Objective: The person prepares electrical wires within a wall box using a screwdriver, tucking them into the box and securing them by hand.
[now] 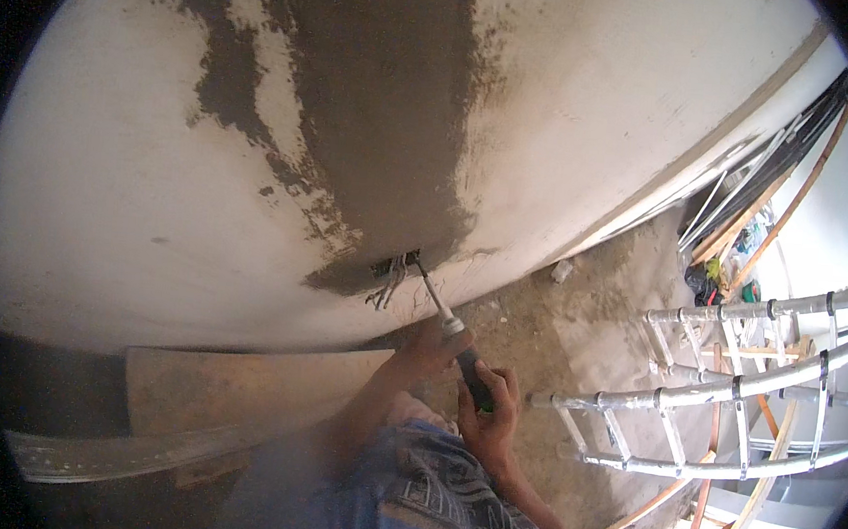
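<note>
The tool slants up from both hands to the lower edge of the dark plaster patch, its tip at the right rim of a small wall recess. Loose grey wires hang out of that recess, just left of the shaft. The left hand is closed around the tool's front part, near the pale collar; the right hand clasps the dark handle, thumb and fingers wrapped about it. To the left, a flat board stands close below the wall — its near end by the left forearm. On the right there is more room: dusty floor lies between the right hand and a metal ladder, which stands well apart from the tool. The pale wall is smeared with plaster, ragged along the patch's left edge. Beyond the ladder — long poles lean in the far corner.
</note>
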The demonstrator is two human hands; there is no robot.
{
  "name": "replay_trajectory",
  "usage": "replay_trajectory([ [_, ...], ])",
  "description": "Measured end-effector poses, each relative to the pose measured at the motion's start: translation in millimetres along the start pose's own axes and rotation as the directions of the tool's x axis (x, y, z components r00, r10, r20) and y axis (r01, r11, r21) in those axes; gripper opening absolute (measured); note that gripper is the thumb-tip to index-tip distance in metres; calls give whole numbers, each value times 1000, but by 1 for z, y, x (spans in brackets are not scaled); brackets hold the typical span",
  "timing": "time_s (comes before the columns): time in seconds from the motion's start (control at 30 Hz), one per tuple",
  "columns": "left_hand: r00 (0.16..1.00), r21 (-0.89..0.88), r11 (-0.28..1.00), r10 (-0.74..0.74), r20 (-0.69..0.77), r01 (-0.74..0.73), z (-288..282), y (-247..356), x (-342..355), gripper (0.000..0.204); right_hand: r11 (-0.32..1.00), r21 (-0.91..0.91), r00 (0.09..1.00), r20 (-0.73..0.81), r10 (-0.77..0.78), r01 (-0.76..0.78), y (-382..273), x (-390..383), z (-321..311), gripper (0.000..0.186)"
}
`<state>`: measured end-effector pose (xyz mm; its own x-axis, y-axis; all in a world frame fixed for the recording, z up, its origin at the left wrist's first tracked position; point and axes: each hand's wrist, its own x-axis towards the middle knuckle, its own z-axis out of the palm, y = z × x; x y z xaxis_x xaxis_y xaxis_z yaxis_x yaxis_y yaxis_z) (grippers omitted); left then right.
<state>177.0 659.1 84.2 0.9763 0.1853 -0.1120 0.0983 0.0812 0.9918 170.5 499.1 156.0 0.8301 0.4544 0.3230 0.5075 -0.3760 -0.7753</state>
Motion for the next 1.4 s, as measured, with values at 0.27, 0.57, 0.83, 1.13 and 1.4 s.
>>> replay_trajectory([
  [0.27,980,-338,933,-60,187,122,-27,39,-13,39,483,659,789,295,539,-577,9,-24,-2,36],
  [0.57,982,-256,955,-117,145,152,-19,32,-22,59,956,237,984,1,180,-175,10,-23,8,51],
  [0.83,959,-373,902,-126,255,218,-23,44,-22,64,999,-31,998,-60,-24,23,9,-20,10,37],
  [1.13,974,-526,838,-30,224,146,-19,43,-22,70,631,557,811,140,569,-539,0,-24,6,42],
  [1.4,951,-308,913,-198,237,267,-16,39,-31,65,1000,7,998,-57,19,-18,2,-21,11,58],
])
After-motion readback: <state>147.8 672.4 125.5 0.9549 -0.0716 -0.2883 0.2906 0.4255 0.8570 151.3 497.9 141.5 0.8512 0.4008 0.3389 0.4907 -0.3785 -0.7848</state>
